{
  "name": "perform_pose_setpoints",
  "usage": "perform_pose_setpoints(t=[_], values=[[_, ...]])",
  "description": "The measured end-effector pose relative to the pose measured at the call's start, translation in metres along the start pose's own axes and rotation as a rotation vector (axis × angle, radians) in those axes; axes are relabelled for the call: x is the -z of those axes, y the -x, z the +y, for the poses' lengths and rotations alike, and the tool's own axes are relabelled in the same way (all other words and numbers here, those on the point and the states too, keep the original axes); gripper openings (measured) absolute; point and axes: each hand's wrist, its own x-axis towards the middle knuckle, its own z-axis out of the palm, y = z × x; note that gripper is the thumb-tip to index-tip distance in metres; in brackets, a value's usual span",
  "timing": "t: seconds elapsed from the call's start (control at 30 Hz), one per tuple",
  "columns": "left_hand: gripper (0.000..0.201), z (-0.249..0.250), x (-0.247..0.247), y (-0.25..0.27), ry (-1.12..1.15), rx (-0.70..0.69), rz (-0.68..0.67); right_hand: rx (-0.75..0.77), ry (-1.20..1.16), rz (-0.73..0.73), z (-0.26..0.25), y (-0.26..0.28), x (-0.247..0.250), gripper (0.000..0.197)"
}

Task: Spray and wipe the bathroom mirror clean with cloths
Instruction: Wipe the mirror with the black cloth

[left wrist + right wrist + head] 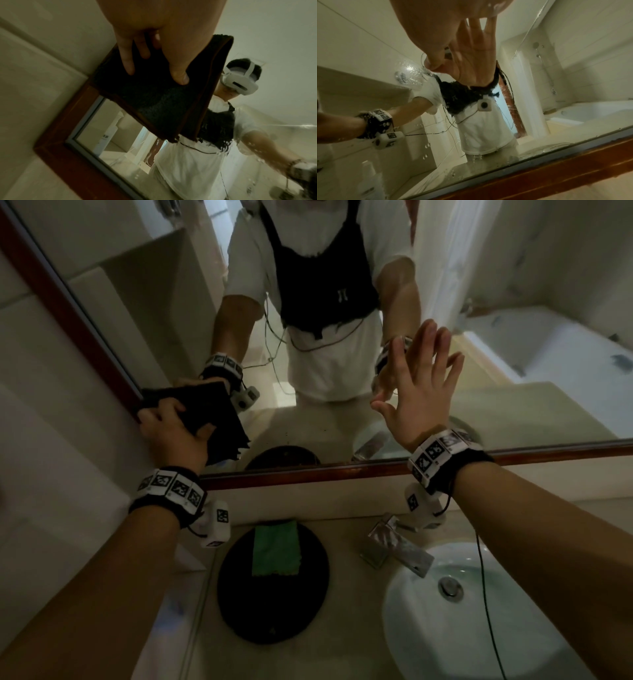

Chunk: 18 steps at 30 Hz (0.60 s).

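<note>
Nearest you, on the counter [342, 529] below the mirror, a folded green cloth [276, 548] lies on a round black mat [274, 611]. To its right sits the white basin [445, 628] with a chrome tap [397, 546] at its back rim.

Above that, your left hand [171, 433] grips a dark folded cloth [209, 412] at the mirror's [308, 422] lower left corner, right beside the brown wooden frame [85, 313]. In the left wrist view your fingers [127, 63] and thumb curl over the cloth [154, 94] and pinch it, and the cloth overlaps both the frame [56, 135] and the glass [109, 135]. Whether it presses flat on the glass you cannot tell.

Your right hand [421, 385] is raised at the mirror's lower right part with fingers straight and spread, holding nothing. In the right wrist view the hand [436, 33] meets its own reflection on the mirror [539, 94], so the fingertips look to be touching the glass. Droplets speckle the glass near the lower frame [556, 169].

Farther off, in the reflection, you stand in a white shirt with a dark vest, and a white bathtub [548, 344] lies behind you to the right.
</note>
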Motion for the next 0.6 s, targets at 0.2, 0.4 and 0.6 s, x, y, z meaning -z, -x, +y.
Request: perform_pose_setpoints(t=[0.2,0.4,0.6], values=[[0.053,0.003,-0.012,0.016,0.070,0.001,0.004,0.003,0.002,0.021,0.001,0.001,-0.005,0.106],[0.054,0.029,-0.027,0.038,0.081,0.018,-0.086,-0.002,-0.001,0.019,0.000,0.002,-0.008,0.110],[0.055,0.092,-0.051,0.074,0.035,-0.071,-0.134,-0.004,-0.004,0.015,-0.002,0.002,-0.009,0.113]])
